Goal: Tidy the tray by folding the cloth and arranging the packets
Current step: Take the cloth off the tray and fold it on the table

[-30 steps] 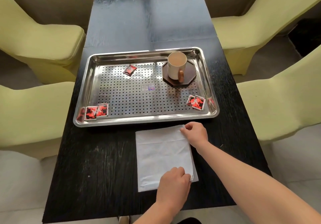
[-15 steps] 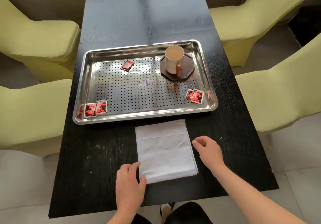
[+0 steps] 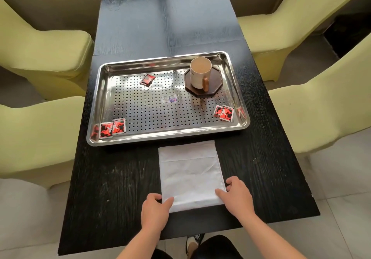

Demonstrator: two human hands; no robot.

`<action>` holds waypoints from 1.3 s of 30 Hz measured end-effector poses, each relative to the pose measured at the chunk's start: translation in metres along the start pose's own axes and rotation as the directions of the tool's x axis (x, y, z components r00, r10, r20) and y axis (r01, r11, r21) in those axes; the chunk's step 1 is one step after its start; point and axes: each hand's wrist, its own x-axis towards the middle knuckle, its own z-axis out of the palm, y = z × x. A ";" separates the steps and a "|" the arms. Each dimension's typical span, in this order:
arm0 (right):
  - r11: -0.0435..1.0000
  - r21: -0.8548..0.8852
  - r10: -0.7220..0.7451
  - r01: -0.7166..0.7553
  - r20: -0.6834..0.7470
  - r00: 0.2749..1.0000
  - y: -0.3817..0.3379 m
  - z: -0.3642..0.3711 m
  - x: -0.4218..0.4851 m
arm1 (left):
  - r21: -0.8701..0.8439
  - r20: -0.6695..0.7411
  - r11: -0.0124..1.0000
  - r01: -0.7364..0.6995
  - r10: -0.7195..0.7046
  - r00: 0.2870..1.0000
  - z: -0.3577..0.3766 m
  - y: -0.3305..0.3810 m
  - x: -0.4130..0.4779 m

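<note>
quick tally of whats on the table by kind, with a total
red packets: 5
mug: 1
dark coaster: 1
white cloth: 1
steel tray: 1
total: 9

A long black wood-grain counter (image 3: 166,27) runs away from the viewer, its far half glossy with pale reflections. Four chairs in yellow-green covers flank it: one at the far left (image 3: 40,43), one at the near left (image 3: 36,138), one at the far right (image 3: 291,17) and one at the near right (image 3: 321,108), each close against the counter's long edges. Right of the counter's middle, a dark octagonal coaster (image 3: 217,79) lies flat and carries an upright cream mug (image 3: 199,73). The mug's tan handle (image 3: 205,84) faces the viewer. Pale tiled floor (image 3: 341,208) shows at the near right and near left.
</note>
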 end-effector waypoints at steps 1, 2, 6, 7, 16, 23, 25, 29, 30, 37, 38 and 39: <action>1.000 0.000 0.007 -0.007 0.002 1.000 0.001 -0.001 0.001 | -0.010 0.004 1.000 0.004 -0.003 1.000 0.000 0.001 -0.001; 1.000 -0.002 0.012 -0.012 0.011 1.000 0.003 -0.002 0.001 | -0.014 0.011 1.000 0.005 -0.004 1.000 -0.001 0.001 -0.002; 0.998 0.032 0.056 -0.059 0.083 0.995 0.008 -0.005 0.002 | -0.055 0.020 0.998 0.002 -0.001 1.000 -0.004 0.001 -0.005; 0.996 0.051 0.064 -0.068 0.090 0.994 0.009 -0.006 0.002 | -0.064 0.026 0.998 0.000 0.002 1.000 -0.006 0.000 -0.005; 0.936 0.331 0.075 -0.118 0.142 0.987 0.021 -0.001 -0.006 | -0.251 0.134 0.966 0.055 -0.022 0.991 -0.025 -0.011 -0.010; 0.906 0.423 -0.033 -0.022 0.123 0.992 0.030 -0.001 -0.021 | -0.277 0.058 0.956 -0.101 0.121 0.991 -0.036 -0.019 -0.023; 0.900 0.436 -0.057 -0.017 0.157 0.986 0.031 -0.002 -0.028 | -0.260 0.072 0.958 -0.122 0.146 0.987 -0.036 -0.023 -0.028; 0.889 0.448 -0.017 -0.093 0.236 0.972 0.035 -0.005 -0.041 | -0.306 0.085 0.950 -0.060 0.090 0.992 -0.041 -0.037 -0.035; 0.892 0.440 -0.009 -0.103 0.246 0.969 0.036 -0.005 -0.044 | -0.322 0.092 0.946 -0.043 0.076 0.993 -0.043 -0.041 -0.036; 0.953 0.275 -0.197 0.131 0.229 0.953 0.054 -0.008 -0.062 | -0.297 0.177 0.945 -0.136 0.195 0.965 -0.054 -0.070 -0.043; 0.951 0.273 -0.208 0.144 0.222 0.953 0.056 -0.009 -0.062 | -0.262 0.163 0.950 -0.172 0.219 0.962 -0.055 -0.073 -0.043; 0.949 0.269 -0.226 0.167 0.207 0.952 0.057 -0.009 -0.063 | -0.228 0.151 0.951 -0.207 0.244 0.958 -0.056 -0.077 -0.044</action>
